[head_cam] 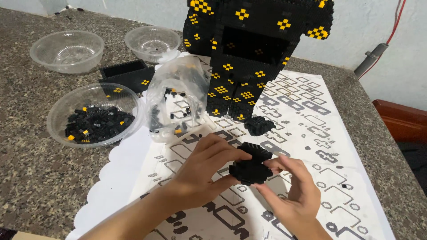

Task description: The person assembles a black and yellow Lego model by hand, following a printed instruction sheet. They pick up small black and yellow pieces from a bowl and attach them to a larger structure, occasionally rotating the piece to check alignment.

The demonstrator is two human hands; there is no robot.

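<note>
left hand fingers closed around black brick block, lower centre of frame, above instruction sheet | right hand fingertips pinch its right side, steadying it | tall black-yellow brick figure upper centre | bowl of loose bricks at left, within reach

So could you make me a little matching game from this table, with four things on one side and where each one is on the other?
Things:
1. black brick chunk
2. clear plastic bag
3. bowl of black and yellow pieces
4. tall black and yellow figure

Places:
A. standing at the far end of the printed sheet
B. at the left on the stone table, beside the sheet
C. held between the left hand and right hand
D. lying between the filled bowl and the figure's legs

Pairs: 1-C, 2-D, 3-B, 4-A
</note>
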